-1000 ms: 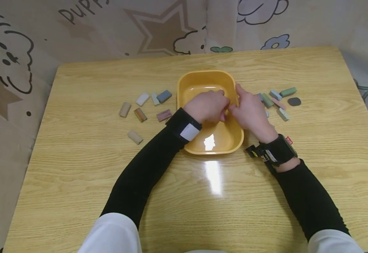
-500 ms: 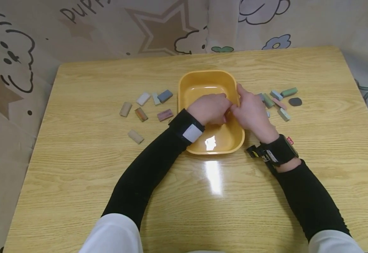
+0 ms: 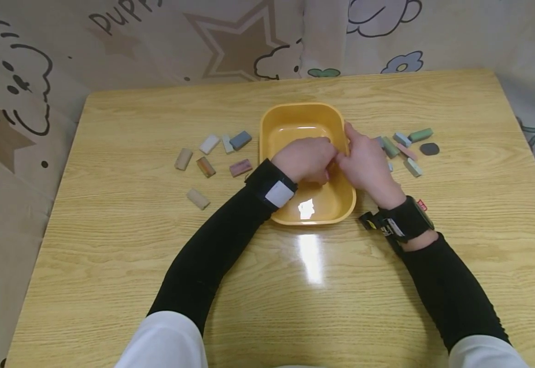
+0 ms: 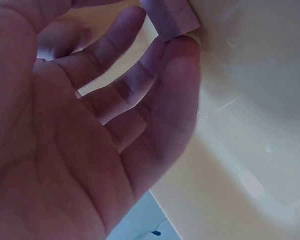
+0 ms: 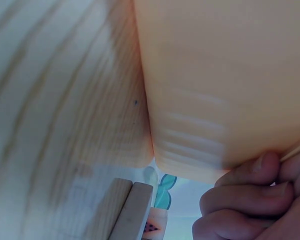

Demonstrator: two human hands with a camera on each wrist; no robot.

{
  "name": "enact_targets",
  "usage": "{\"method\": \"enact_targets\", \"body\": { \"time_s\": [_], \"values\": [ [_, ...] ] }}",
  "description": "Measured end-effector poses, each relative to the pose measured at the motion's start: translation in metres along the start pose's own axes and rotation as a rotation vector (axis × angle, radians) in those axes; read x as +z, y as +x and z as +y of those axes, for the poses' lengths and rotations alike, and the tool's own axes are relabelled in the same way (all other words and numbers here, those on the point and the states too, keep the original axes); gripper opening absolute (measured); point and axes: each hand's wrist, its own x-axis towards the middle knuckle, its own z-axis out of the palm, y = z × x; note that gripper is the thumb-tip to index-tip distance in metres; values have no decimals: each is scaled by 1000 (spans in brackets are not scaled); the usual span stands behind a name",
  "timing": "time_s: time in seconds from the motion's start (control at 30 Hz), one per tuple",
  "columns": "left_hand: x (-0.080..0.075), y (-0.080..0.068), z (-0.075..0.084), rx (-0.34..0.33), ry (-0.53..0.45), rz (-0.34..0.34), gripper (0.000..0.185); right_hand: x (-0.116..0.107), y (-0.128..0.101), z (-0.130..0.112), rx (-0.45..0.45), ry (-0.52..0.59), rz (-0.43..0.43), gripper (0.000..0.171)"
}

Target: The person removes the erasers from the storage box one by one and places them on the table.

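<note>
Erasers left (image 3: pixel 212 156) and right (image 3: pixel 405 145) flank the bowl (image 3: pixel 301 115); near tabletop (image 3: pixel 313 296) lies open.

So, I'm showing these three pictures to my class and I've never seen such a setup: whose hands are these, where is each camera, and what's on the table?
A person wears three cameras: one on the head looking down, one on each wrist. On the wooden table stands a yellow tub, with small coloured blocks scattered on either side of it. The left hand reaches into the tub; its wrist camera shows a fingertip touching a pale purple block. The right hand grips the tub's right rim, its fingers curled beside the wall.
</note>
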Motion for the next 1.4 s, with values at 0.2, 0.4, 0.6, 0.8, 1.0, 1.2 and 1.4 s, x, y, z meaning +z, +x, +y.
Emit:
{"method": "enact_targets", "body": {
  "time_s": [0.2,0.4,0.6,0.8,1.0,1.2,1.4],
  "values": [
    [0,-1,-1,5,2,7,14,0,0,0,9,0,-8,70],
    [1,-2,-2,6,16,-1,13,0,0,-1,11,-1,-6,71],
    [0,-6,-1,-4,13,-2,13,0,-1,-2,1,-10,1,71],
    [-1,-11,0,12,27,-15,9,1,0,0,-18,-6,15,69],
    [-7,-21,0,-1,40,-12,9,2,0,2,-35,-10,27,70],
    [-28,-44,-7,-30,-12,37,12,2,0,2,-31,-14,28,71],
    [-42,-79,-26,-40,-42,176,10,1,-1,0,-22,-6,19,72]
  ]
}}
